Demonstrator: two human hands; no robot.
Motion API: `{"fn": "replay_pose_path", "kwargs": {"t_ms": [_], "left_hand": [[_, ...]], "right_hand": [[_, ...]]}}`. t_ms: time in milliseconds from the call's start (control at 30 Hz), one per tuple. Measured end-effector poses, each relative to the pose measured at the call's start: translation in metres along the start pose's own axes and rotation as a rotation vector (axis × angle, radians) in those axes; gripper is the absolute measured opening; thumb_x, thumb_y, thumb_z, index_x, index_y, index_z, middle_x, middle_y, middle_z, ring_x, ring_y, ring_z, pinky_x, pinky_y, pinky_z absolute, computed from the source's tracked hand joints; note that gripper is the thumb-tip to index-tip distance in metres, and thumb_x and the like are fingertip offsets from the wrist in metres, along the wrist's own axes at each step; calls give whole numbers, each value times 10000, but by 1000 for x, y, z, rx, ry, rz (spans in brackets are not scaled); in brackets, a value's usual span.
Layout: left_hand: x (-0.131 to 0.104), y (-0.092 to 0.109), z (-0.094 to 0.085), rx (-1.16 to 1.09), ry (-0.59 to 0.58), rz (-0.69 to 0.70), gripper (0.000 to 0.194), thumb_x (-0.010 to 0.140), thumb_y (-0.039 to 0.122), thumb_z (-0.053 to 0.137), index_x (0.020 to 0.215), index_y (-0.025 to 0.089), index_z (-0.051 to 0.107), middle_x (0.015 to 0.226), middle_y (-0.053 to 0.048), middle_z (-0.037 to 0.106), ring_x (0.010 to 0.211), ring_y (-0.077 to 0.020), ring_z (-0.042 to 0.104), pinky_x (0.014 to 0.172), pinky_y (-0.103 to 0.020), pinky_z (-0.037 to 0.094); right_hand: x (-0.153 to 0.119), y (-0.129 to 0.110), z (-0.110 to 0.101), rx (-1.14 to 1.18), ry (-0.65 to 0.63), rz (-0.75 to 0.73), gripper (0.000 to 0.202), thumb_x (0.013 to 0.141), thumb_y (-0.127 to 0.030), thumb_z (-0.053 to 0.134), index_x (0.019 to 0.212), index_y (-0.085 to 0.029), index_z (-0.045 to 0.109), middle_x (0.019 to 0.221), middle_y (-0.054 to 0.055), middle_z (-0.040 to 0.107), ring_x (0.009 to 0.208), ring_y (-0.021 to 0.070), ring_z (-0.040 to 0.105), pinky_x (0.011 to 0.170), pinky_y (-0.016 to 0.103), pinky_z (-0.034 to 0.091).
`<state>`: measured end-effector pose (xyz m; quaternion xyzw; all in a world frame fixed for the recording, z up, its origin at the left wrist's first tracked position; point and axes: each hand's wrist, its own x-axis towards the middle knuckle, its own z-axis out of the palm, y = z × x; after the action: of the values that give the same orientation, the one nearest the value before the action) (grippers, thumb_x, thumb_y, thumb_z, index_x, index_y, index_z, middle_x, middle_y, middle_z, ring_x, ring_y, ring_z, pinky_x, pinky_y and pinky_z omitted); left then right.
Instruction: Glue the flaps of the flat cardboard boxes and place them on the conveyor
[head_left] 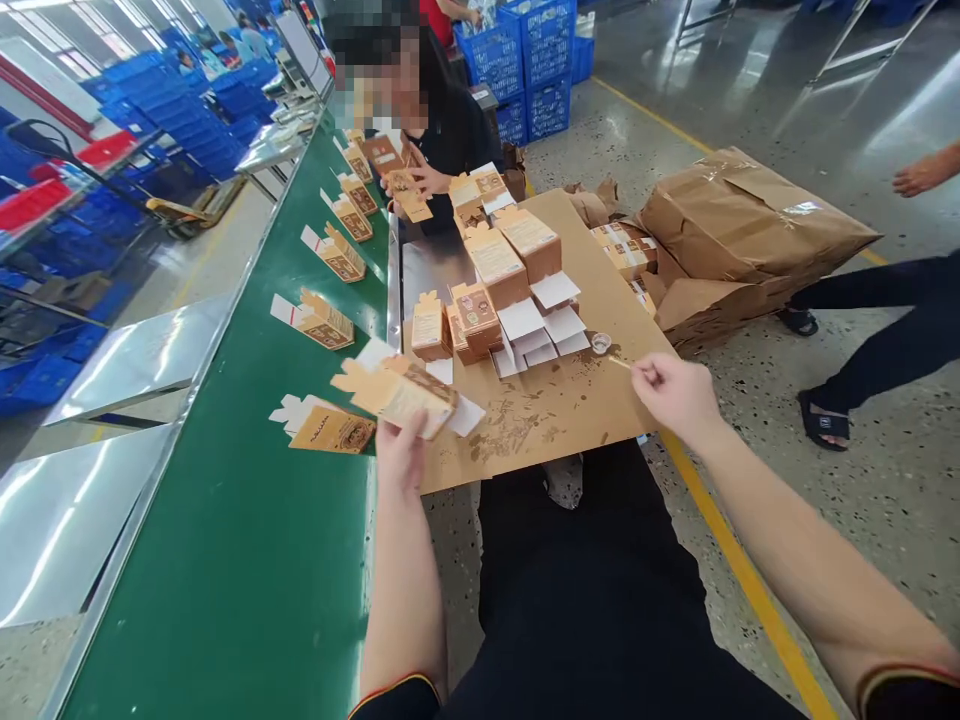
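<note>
In my left hand [403, 447] is a small printed carton [416, 400], tilted, its end flaps sticking out. The fingers of my right hand [675, 392] pinch a thin pale stick [619, 362]. Its tip points toward a small round clear cup [601, 343] on the cardboard sheet [555, 400]. Stacked on that sheet are several brown cartons [499, 265], some with white flaps open. Below and left of the held carton, another carton [334, 428] lies on the green belt surface [247, 560].
More cartons [330, 252] form a row along the green surface. Across from me a co-worker [457, 120] handles a carton. A large brown paper-wrapped bundle [750, 215] rests on the floor at right, near another person's leg [885, 300]. Blue crates [544, 60] stand behind.
</note>
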<state>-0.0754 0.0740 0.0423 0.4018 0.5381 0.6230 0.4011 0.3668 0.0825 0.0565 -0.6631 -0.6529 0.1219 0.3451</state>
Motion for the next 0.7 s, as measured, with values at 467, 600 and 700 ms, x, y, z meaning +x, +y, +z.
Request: {"fn": "replay_pose_path", "kwargs": {"t_ms": [467, 600, 700], "left_hand": [[-39, -46, 41, -8, 0, -164, 839, 631, 513, 1108, 1282, 248, 649, 1366, -165, 803, 1270, -339, 807, 1120, -530, 655], [-41, -41, 42, 38, 3, -178, 793, 635, 540, 1102, 1230, 228, 681, 1328, -168, 818, 1233, -347, 819, 1093, -523, 669], [-45, -37, 41, 92, -2, -178, 791, 642, 531, 1103, 1244, 222, 693, 1320, -172, 820, 1231, -361, 820, 1087, -532, 673]], "right_hand": [[77, -5, 9, -229, -162, -74, 371, 1062, -281, 693, 716, -153, 660, 669, 86, 692, 630, 123, 577, 647, 331, 321], [-4, -36, 28, 141, -180, -182, 175, 1016, -268, 684, 878, -195, 763, 725, 34, 730, 635, 160, 628, 642, 284, 443], [-68, -68, 68, 315, -311, -295, 214, 1047, -238, 601, 880, -224, 734, 708, 4, 702, 591, 148, 595, 615, 268, 443]]}}
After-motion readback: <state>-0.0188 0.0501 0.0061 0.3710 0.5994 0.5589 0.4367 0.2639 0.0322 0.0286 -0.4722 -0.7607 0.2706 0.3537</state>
